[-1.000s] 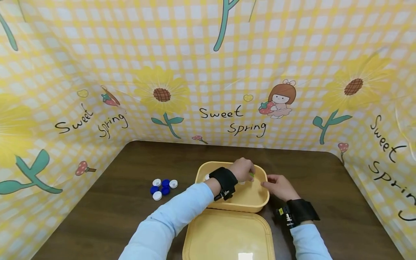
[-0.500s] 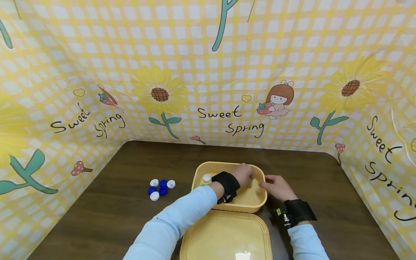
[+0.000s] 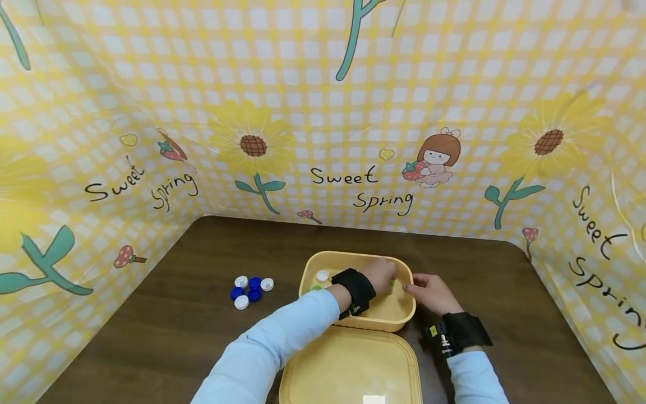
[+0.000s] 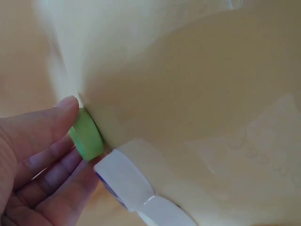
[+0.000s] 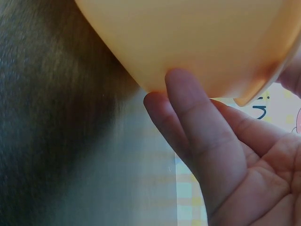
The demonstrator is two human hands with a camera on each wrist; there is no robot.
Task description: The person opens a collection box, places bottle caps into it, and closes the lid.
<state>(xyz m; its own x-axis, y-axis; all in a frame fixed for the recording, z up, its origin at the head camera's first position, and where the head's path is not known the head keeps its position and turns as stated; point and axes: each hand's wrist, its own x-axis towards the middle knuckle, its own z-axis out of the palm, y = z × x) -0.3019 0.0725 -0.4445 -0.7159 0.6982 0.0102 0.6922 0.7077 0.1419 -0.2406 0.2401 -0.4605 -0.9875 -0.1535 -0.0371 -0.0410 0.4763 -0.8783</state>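
My left hand (image 3: 379, 273) reaches down into a yellow plastic box (image 3: 363, 324) at its right half. In the left wrist view its thumb and fingers pinch a light green bottle cap (image 4: 87, 134), held on edge. Right beside that cap stand white caps (image 4: 124, 179) on edge in a row, one with blue showing at its side. The right hand (image 3: 436, 293) holds the box at its right end, thumb over the rim. Its fingers (image 5: 202, 117) lie against the outer wall in the right wrist view.
A white cap (image 3: 322, 276) and a green cap (image 3: 317, 288) lie at the box's left end. Several blue and white caps (image 3: 254, 294) sit grouped on the brown table (image 3: 166, 336) to the left. A yellow lid (image 3: 353, 365) lies in front of the box.
The left hand has sunk lower into the box with the green cap. Its wrist has shifted slightly right, uncovering the caps at the box's left end. The right hand stays at the rim.
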